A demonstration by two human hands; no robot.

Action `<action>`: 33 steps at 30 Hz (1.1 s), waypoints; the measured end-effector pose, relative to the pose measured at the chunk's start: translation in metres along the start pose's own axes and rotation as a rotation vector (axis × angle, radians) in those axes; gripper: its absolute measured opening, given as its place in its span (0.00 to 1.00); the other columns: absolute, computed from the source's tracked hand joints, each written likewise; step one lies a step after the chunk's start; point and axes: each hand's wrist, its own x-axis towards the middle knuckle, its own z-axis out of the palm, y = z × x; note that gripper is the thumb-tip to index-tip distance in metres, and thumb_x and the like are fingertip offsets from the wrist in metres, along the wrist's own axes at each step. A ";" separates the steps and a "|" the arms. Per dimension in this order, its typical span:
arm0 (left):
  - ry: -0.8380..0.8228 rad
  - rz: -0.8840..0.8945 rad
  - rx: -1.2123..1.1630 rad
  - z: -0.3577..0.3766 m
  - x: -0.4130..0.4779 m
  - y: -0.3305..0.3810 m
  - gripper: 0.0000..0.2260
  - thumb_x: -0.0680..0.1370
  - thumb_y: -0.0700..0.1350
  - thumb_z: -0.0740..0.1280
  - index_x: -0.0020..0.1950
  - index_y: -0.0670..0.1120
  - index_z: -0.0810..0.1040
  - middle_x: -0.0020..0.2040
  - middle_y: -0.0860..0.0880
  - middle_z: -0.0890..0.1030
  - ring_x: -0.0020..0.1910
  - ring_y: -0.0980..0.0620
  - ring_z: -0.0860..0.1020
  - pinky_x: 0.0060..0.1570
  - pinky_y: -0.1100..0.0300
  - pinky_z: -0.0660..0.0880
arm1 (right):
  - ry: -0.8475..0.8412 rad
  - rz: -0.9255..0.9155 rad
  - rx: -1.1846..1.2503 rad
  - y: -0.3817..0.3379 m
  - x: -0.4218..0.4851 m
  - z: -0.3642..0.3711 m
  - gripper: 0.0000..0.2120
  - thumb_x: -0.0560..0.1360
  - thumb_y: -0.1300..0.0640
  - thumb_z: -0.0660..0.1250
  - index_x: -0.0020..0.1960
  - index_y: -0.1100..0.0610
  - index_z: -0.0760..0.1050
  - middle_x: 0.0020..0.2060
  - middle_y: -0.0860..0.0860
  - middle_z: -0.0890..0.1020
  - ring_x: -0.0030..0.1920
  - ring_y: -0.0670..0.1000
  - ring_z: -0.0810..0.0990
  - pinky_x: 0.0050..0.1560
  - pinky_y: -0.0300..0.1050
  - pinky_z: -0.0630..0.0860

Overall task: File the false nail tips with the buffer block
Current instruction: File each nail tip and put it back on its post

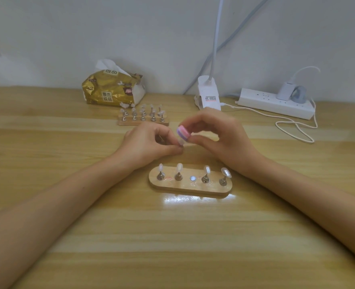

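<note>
My right hand [218,138] pinches a small pink, purple and white buffer block [183,132] between thumb and fingers. My left hand [149,142] pinches a clear false nail tip [180,142] on its little stand, right under the block; block and tip touch. In front of my hands lies a wooden holder [190,187] with several metal stands carrying clear nail tips and one bare magnet spot in its middle.
A second wooden holder [143,121] with several nail tips stands further back. Behind it lies a gold tissue pack [110,90]. A white lamp clamp [209,94], a power strip [274,103] and a looped white cable [297,130] lie at the back right.
</note>
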 end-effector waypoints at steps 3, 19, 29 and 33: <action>0.007 -0.016 -0.001 0.000 0.001 0.000 0.05 0.69 0.48 0.79 0.41 0.50 0.86 0.43 0.49 0.86 0.50 0.44 0.83 0.58 0.44 0.76 | -0.028 0.054 -0.005 0.001 0.000 0.001 0.07 0.75 0.67 0.74 0.52 0.63 0.82 0.47 0.54 0.84 0.49 0.52 0.83 0.55 0.51 0.80; 0.002 -0.013 -0.004 -0.001 0.000 0.000 0.05 0.69 0.48 0.79 0.41 0.51 0.86 0.43 0.49 0.86 0.49 0.43 0.83 0.57 0.43 0.77 | 0.008 0.064 0.050 -0.001 -0.001 -0.001 0.08 0.73 0.64 0.76 0.51 0.64 0.82 0.45 0.55 0.85 0.46 0.50 0.85 0.52 0.45 0.82; 0.011 -0.015 -0.003 0.000 0.000 0.001 0.05 0.68 0.48 0.79 0.41 0.50 0.86 0.43 0.48 0.86 0.49 0.43 0.82 0.57 0.43 0.77 | -0.036 0.126 0.084 0.000 -0.002 -0.001 0.09 0.71 0.67 0.77 0.50 0.65 0.81 0.43 0.55 0.86 0.43 0.48 0.85 0.51 0.46 0.83; 0.014 -0.010 0.016 0.000 0.000 0.001 0.05 0.68 0.48 0.79 0.40 0.51 0.85 0.42 0.50 0.86 0.49 0.44 0.82 0.57 0.44 0.77 | -0.012 0.092 0.096 0.000 -0.002 -0.002 0.09 0.72 0.67 0.76 0.50 0.65 0.80 0.43 0.56 0.85 0.45 0.50 0.85 0.53 0.46 0.82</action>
